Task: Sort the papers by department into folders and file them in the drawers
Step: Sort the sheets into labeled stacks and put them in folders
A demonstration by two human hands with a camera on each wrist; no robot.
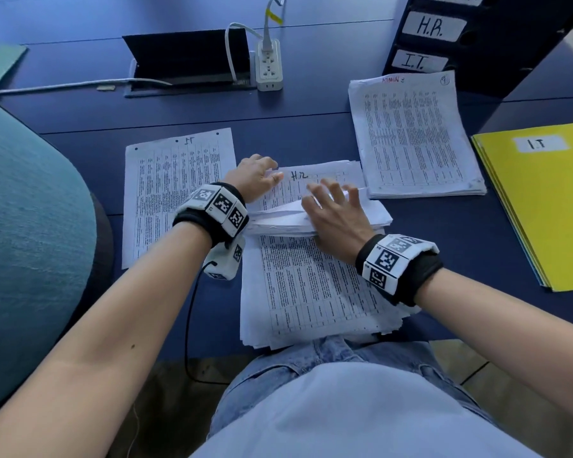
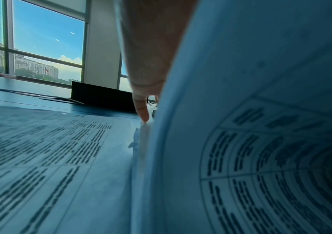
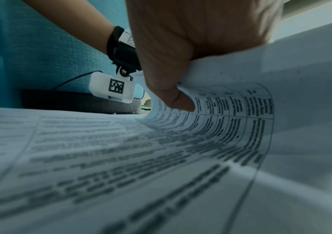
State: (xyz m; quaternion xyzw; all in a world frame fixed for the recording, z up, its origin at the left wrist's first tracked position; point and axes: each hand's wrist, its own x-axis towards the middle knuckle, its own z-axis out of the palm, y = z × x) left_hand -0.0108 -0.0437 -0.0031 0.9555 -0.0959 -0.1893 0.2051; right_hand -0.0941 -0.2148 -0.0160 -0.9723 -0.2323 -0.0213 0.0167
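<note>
So right now the unsorted stack (image 1: 315, 292) sits at the desk edge nearest me. My right hand (image 1: 336, 216) curls a sheet (image 1: 278, 214) over, thumb (image 3: 181, 101) under the bend, fingers spread on top. My left hand (image 1: 253, 175) rests relaxed, fingertip (image 2: 144, 114) touching the HR pile (image 1: 318, 180), gripping nothing. Best bet, I think: pin the pile with my left and lay the sheet square. IT sheet (image 1: 176, 190) lies left, admin pile (image 1: 414, 137) right. The yellow IT folder (image 1: 543, 200) is closed, so contents unknown. Labelled drawers (image 1: 440, 31) stand shut behind.
</note>
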